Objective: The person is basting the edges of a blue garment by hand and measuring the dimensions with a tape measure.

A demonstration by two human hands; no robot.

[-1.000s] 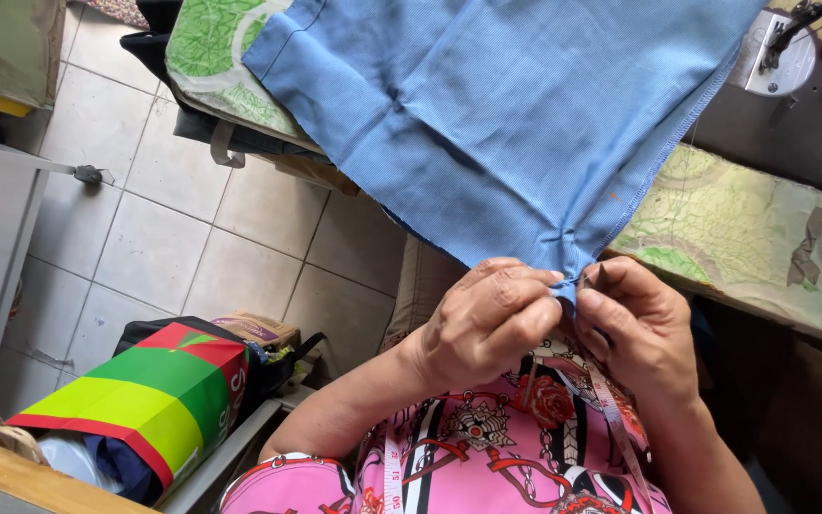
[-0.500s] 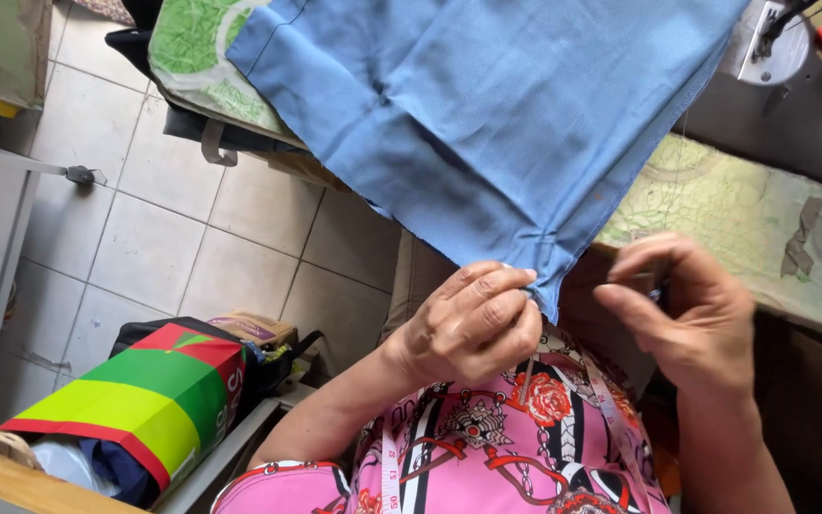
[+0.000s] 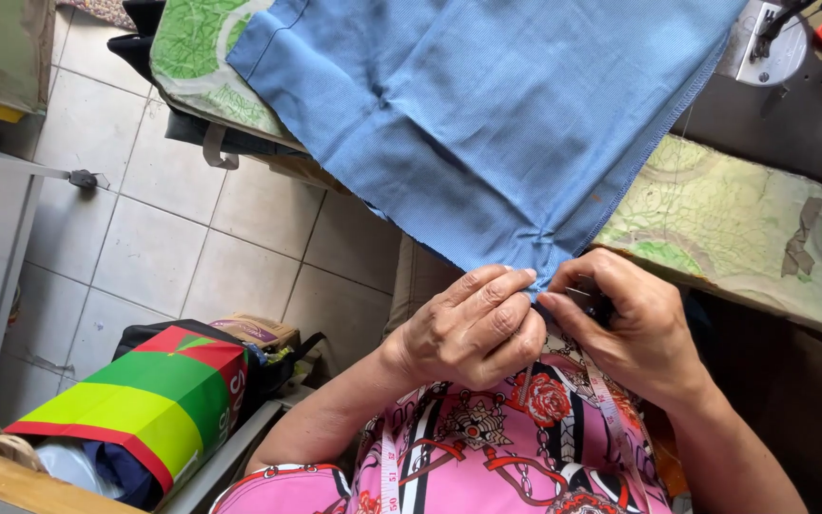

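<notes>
— Pale floor tiles (image 3: 154, 247) fill the left side, with a worn green-patterned table (image 3: 725, 214) on the right. What lies on it?

— Blue cloth (image 3: 487, 124), spread over the table and hanging off its near edge down to 1 gathered corner.

— Who holds that corner?

— Both hands. Left hand (image 3: 473, 328) is curled tight, fingertips pinching the puckered corner. Right hand (image 3: 635, 324) meets it from the other side, thumb and forefinger closed on the same point; something small and dark sits in that grip, too hidden to tell.

— Anything else nearby?

— A striped red, green and yellow bag (image 3: 135, 409) stands low on the left, and a tape measure (image 3: 390, 471) hangs over the pink patterned top.
</notes>
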